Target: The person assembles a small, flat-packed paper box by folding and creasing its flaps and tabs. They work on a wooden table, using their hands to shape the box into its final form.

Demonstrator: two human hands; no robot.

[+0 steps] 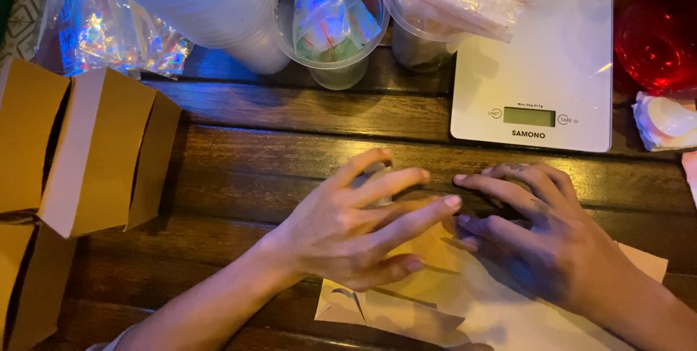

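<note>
At the lower centre, the left hand [356,224] and right hand [534,235] are pressing, fingers spread, on a flat cardboard sheet [428,289] lying on the wooden table [247,162], while folded boxes [94,151] are crowding the left edge and a white scale [544,53], plastic cups [330,21] and a red container [657,31] are lining the top.

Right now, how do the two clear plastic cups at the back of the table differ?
The left clear cup stands on the wooden table and holds a few small bags loosely. The right clear cup stands beside the white scale, and its bags are packed and spill over the rim onto the scale. Both are transparent, upright, and hold small resealable bags.
</note>
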